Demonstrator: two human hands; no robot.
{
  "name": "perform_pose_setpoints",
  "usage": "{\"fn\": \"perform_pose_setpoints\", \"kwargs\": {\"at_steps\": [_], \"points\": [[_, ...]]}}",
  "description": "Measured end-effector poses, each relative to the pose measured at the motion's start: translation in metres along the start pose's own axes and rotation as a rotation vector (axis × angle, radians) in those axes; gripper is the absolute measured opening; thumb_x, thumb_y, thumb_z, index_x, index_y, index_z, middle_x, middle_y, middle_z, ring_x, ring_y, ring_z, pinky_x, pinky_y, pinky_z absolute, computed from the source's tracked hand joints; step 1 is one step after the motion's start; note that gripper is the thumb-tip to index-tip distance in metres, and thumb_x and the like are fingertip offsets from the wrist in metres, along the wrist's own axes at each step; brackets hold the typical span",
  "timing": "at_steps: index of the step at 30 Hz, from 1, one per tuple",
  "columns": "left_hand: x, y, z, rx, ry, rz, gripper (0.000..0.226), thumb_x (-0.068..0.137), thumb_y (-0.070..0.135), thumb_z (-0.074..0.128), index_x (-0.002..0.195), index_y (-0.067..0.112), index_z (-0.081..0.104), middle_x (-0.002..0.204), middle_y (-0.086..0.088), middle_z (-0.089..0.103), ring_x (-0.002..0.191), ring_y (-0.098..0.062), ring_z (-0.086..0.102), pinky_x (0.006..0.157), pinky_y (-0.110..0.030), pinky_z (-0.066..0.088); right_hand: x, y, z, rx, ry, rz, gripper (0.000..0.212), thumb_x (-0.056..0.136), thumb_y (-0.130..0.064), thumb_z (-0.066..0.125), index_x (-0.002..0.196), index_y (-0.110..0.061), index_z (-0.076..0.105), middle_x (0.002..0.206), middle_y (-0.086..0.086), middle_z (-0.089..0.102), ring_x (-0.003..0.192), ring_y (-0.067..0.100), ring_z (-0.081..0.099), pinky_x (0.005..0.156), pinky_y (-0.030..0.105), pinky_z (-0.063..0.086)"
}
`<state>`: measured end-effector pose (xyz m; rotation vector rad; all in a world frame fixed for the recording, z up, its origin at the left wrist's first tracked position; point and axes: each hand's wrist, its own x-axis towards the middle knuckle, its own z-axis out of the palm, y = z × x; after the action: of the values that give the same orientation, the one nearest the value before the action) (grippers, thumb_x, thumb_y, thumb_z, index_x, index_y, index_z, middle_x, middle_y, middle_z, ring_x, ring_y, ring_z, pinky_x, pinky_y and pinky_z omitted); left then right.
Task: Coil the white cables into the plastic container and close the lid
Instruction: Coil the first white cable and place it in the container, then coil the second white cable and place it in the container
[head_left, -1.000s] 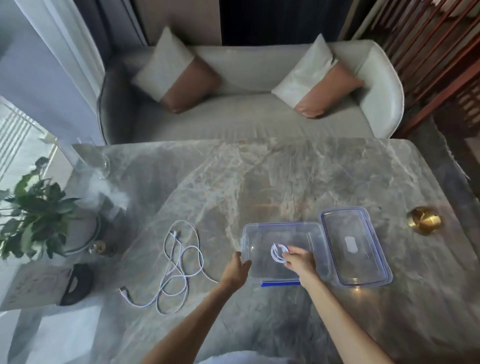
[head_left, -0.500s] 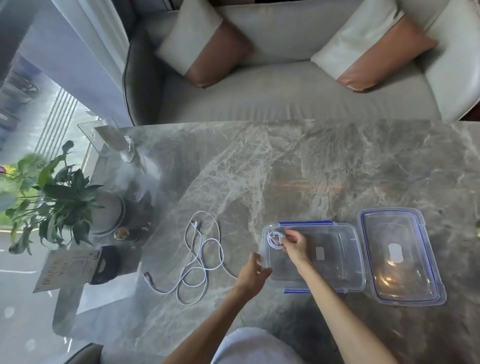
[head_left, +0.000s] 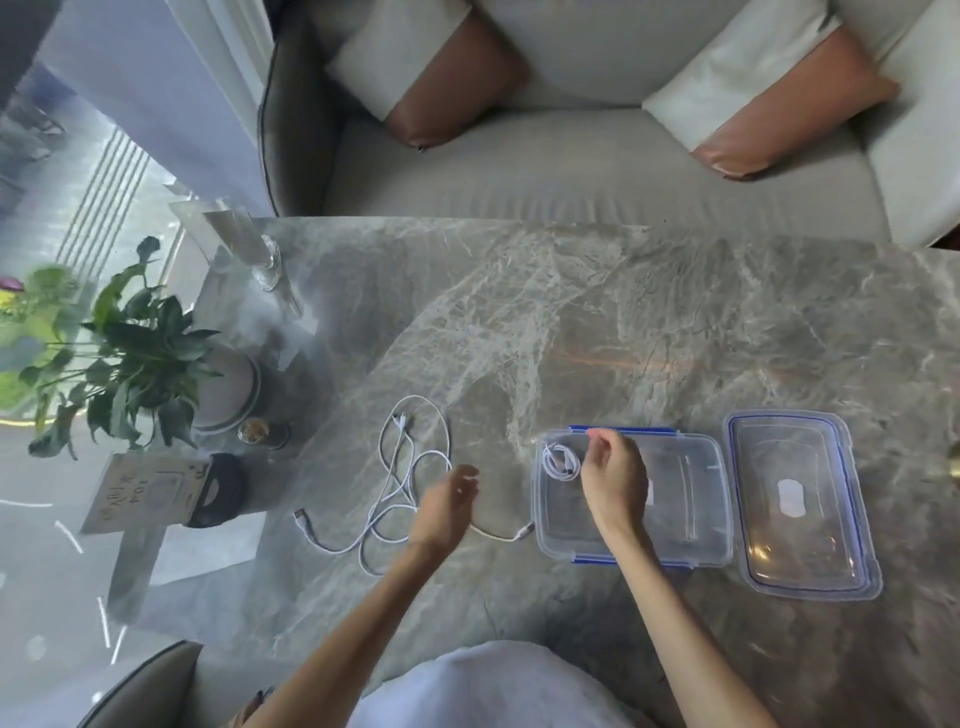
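1. 1 small coiled cable (head_left: 560, 462) lay inside the plastic container (head_left: 675, 540), in its far-left corner; the container sat open on the desk (head_left: 597, 322).
2. The right hand (head_left: 613, 480) hovered over the container just beside that coil, fingers loosely curled, its grip holding nothing.
3. The left hand (head_left: 447, 506) was over the desk at the edge of the loose white cables (head_left: 400, 483), its grip released and empty (contact with a strand could not be confirmed).
4. The lid (head_left: 800, 499) lay just right of the container, unfitted.
5. Judgement: the step in hand was fetching the remaining cables. The next move called for gathering the tangled strands, winding them into loops and seating them beside coil 1 before lidding.
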<state>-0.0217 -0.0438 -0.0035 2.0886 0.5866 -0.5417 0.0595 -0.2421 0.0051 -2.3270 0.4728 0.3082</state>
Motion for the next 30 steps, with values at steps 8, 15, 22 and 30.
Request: {"fn": "perform_pose_setpoints", "kwargs": {"at_steps": [8, 15, 22, 30], "points": [[-0.024, -0.143, -0.113, 0.776, 0.084, -0.249, 0.062, 0.086, -0.002, 0.051, 0.144, 0.016, 0.038, 0.146, -0.01, 0.037, 0.132, -0.031, 0.039, 0.107, -0.037, 0.037, -0.061, -0.065, 0.112, -0.328, -0.525, -0.631, 0.033, 0.092, -0.006, 0.051, 0.121, -0.014, 0.066, 0.12, 0.009, 0.064, 0.112, 0.03, 0.06, 0.093, 0.036, 0.047], [-0.045, -0.183, -0.107, 0.859, 0.05, -0.148, 0.037, 0.096, 0.006, 0.046, 0.131, 0.018, 0.05, 0.13, -0.005, 0.05, 0.122, -0.029, 0.045, 0.098, -0.034, 0.038, -0.129, -0.052, 0.199, -0.614, -0.966, -0.737, 0.064, 0.092, -0.014, 0.062, 0.15, -0.02, 0.038, 0.156, 0.005, 0.034, 0.14, 0.031, 0.038, 0.112, 0.041, 0.038], [-0.082, -0.092, -0.161, 0.022, -0.019, 0.032, 0.014, 0.094, -0.006, 0.043, 0.096, 0.006, 0.051, 0.074, -0.009, 0.057, 0.063, -0.027, 0.055, 0.064, -0.041, 0.048, -0.123, -0.117, 0.142, -0.312, -0.698, -0.902, 0.015, 0.095, -0.02, 0.062, 0.102, -0.012, 0.072, 0.1, 0.011, 0.074, 0.097, 0.03, 0.068, 0.079, 0.037, 0.048], [-0.131, 0.131, -0.241, -1.081, -0.696, 0.57, 0.001, 0.092, 0.006, 0.062, 0.091, 0.006, 0.061, 0.071, -0.005, 0.059, 0.063, -0.013, 0.06, 0.067, -0.029, 0.054, -0.114, -0.258, -0.029, 0.375, -0.578, -0.805, 0.024, 0.09, -0.027, 0.053, 0.08, -0.015, 0.072, 0.066, -0.023, 0.068, 0.065, -0.01, 0.058, 0.063, 0.006, 0.044]]}}
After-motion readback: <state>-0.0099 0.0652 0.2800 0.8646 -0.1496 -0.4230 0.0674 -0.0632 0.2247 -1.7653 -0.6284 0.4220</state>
